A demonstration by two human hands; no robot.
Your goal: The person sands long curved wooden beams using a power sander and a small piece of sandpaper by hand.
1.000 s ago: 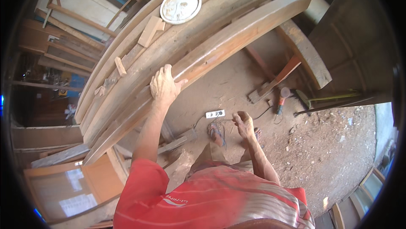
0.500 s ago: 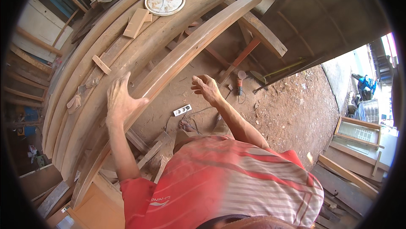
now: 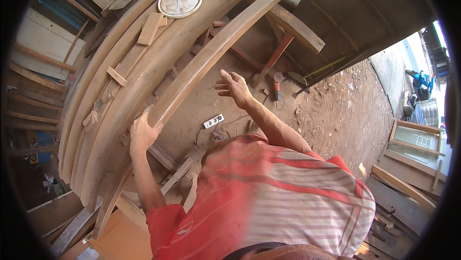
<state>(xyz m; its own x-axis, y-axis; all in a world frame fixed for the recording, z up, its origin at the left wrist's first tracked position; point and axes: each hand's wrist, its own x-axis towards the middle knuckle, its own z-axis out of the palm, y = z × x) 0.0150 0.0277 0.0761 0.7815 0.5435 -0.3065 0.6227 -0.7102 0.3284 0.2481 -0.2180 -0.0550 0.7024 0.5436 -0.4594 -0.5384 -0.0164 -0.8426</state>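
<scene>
The left hand (image 3: 145, 129), at 9 o'clock, grasps a beam (image 3: 199, 65) slanting from 1 o'clock toward 8; the right hand (image 3: 234, 88), toward 12, hangs empty, fingers loose. Held one-handed, the beam could roll off its trestle (image 3: 300, 30).

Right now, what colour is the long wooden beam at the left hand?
The wooden beam is brown with a pale sheen; the head view shows it best.
</scene>
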